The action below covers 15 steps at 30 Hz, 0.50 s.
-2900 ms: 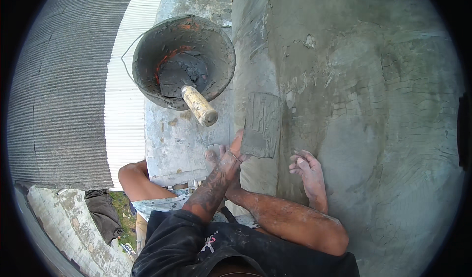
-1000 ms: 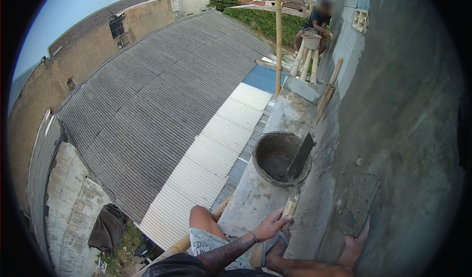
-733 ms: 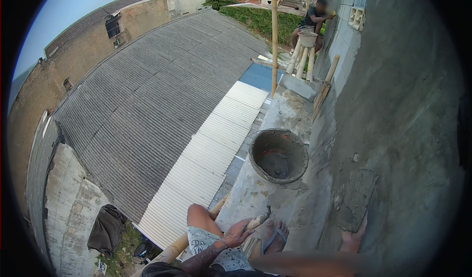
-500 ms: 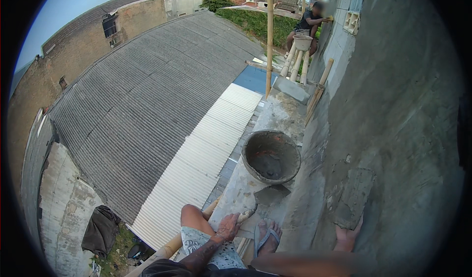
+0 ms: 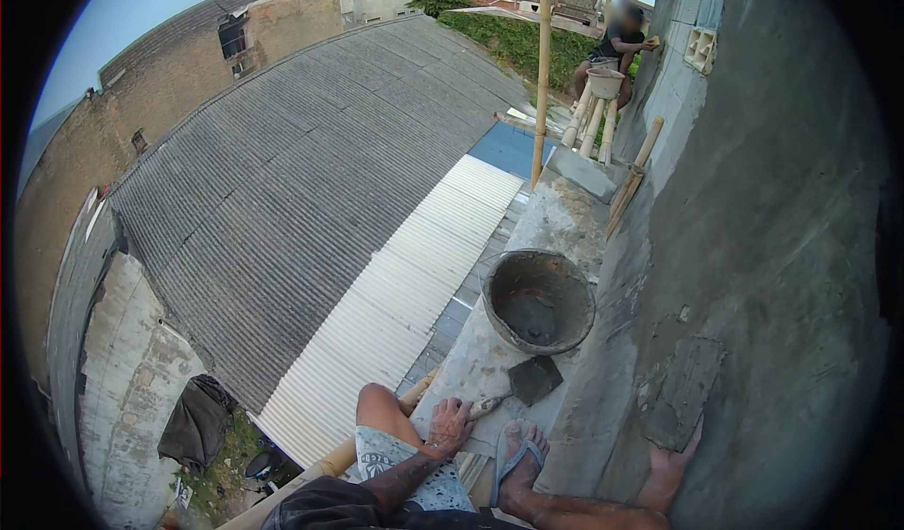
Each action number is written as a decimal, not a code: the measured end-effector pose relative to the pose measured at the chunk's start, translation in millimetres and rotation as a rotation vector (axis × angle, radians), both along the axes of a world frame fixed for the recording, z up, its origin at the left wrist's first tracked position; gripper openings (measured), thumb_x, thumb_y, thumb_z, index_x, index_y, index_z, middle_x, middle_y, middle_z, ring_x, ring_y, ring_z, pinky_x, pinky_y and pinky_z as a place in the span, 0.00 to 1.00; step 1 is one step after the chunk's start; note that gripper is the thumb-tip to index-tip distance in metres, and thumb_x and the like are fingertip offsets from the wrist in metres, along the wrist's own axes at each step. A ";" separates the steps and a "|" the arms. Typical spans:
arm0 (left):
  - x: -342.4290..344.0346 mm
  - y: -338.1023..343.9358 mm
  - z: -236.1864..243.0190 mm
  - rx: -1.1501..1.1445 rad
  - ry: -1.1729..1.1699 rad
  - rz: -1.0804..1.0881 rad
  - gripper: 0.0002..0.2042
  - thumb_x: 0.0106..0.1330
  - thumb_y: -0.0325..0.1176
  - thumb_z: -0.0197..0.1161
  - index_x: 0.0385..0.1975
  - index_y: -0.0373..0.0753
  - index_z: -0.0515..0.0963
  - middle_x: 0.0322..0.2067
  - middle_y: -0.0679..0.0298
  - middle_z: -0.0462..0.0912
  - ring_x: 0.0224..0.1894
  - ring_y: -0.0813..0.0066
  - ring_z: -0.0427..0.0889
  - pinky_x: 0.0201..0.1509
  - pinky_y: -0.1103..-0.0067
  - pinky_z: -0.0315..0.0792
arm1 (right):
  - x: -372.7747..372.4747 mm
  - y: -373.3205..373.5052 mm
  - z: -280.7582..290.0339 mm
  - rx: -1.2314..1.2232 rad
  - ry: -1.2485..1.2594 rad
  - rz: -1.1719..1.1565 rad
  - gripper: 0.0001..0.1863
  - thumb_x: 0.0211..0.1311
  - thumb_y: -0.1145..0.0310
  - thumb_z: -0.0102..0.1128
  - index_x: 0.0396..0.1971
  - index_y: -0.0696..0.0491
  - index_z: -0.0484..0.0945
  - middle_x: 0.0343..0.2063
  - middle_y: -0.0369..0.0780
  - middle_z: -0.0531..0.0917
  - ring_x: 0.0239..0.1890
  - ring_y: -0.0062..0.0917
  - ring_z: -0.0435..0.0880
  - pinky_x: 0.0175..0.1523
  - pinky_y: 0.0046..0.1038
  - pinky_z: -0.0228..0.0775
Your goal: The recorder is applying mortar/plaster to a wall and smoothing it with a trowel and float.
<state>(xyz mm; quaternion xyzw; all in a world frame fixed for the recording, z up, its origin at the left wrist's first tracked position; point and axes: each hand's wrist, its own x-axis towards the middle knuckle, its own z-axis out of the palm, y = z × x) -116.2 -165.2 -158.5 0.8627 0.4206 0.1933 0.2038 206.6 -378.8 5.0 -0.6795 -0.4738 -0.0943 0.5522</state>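
Note:
My left hand (image 5: 450,425) is closed round the handle of a trowel (image 5: 536,380), its dark, mortar-grey blade over the ledge just in front of the bucket. The bucket (image 5: 538,302) is caked with mortar and holds some wet grey mortar low inside. At the right, my right hand (image 5: 674,458) grips the lower end of a mortar-covered plastering float (image 5: 687,393), which lies against the grey plastered wall (image 5: 772,276). The float's handle is hidden, and the fingers show only in part.
My sandalled foot (image 5: 520,459) is on the narrow concrete ledge (image 5: 551,215). Left of it, the ledge drops to corrugated roofing (image 5: 377,313). A bamboo pole (image 5: 541,78) rises ahead, and bamboo pieces (image 5: 633,180) lean on the wall. Farther off, a co-worker (image 5: 617,55) crouches beside another bucket (image 5: 605,83).
The trowel blade has turned, showing more of its face. My view has shifted, so the whole scene sits farther right. The float stays against the wall in my right hand.

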 end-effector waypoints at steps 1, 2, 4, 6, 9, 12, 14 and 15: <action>0.1 0.2 0.3 0.027 -0.019 -0.022 0.24 0.48 0.37 0.64 0.47 0.41 0.70 0.40 0.55 0.69 0.45 0.57 0.67 0.49 0.67 0.63 | 1.5 0.5 -0.9 0.006 -0.169 -0.049 0.43 0.45 0.75 0.68 0.60 0.62 0.53 0.56 0.47 0.66 0.58 0.33 0.65 0.61 0.31 0.57; 0.1 0.6 0.7 0.003 0.011 -0.005 0.24 0.48 0.37 0.64 0.47 0.41 0.70 0.40 0.55 0.69 0.45 0.57 0.67 0.49 0.67 0.63 | 3.8 1.6 -1.5 -0.024 -0.035 -0.060 0.43 0.45 0.74 0.68 0.60 0.61 0.53 0.56 0.47 0.66 0.58 0.32 0.66 0.61 0.31 0.57; 0.4 0.7 1.0 0.023 -0.004 -0.026 0.24 0.48 0.38 0.63 0.47 0.40 0.70 0.39 0.55 0.69 0.45 0.57 0.67 0.48 0.67 0.63 | 5.0 1.2 -2.0 -0.058 0.099 -0.077 0.43 0.45 0.74 0.68 0.60 0.61 0.53 0.56 0.47 0.66 0.57 0.32 0.66 0.61 0.31 0.56; 0.4 0.7 1.1 -0.002 0.013 -0.019 0.24 0.48 0.38 0.63 0.47 0.40 0.70 0.39 0.55 0.69 0.44 0.57 0.67 0.48 0.66 0.63 | 4.4 -0.4 -1.5 -0.107 -0.220 -0.166 0.38 0.50 0.62 0.64 0.58 0.62 0.57 0.53 0.49 0.68 0.56 0.38 0.68 0.59 0.34 0.59; 1.1 0.6 1.2 0.006 0.012 -0.024 0.23 0.48 0.38 0.62 0.46 0.40 0.70 0.39 0.55 0.69 0.44 0.57 0.67 0.47 0.66 0.63 | 2.2 -3.0 0.7 -0.098 -0.320 -0.216 0.42 0.45 0.61 0.68 0.58 0.62 0.58 0.53 0.49 0.69 0.57 0.37 0.68 0.60 0.35 0.59; 2.8 0.4 1.8 0.030 0.014 -0.027 0.23 0.48 0.38 0.62 0.45 0.40 0.70 0.38 0.55 0.69 0.43 0.57 0.67 0.46 0.66 0.63 | 1.7 -0.3 -1.8 0.576 1.220 0.029 0.43 0.44 0.64 0.69 0.59 0.62 0.56 0.54 0.49 0.68 0.57 0.35 0.67 0.60 0.35 0.58; 3.3 -0.1 2.7 0.044 0.011 -0.025 0.23 0.47 0.38 0.62 0.45 0.40 0.71 0.37 0.55 0.69 0.43 0.57 0.68 0.46 0.66 0.63 | 2.1 0.4 -6.0 0.080 0.197 -0.094 0.43 0.44 0.65 0.69 0.59 0.61 0.56 0.55 0.49 0.68 0.57 0.35 0.67 0.60 0.34 0.58; 3.4 -0.4 3.2 0.022 0.010 -0.018 0.23 0.47 0.37 0.63 0.45 0.39 0.71 0.38 0.55 0.69 0.43 0.57 0.67 0.47 0.66 0.63 | 1.9 -0.1 -8.7 -0.035 -0.035 -0.151 0.43 0.44 0.66 0.69 0.59 0.61 0.55 0.55 0.49 0.68 0.57 0.35 0.67 0.60 0.34 0.58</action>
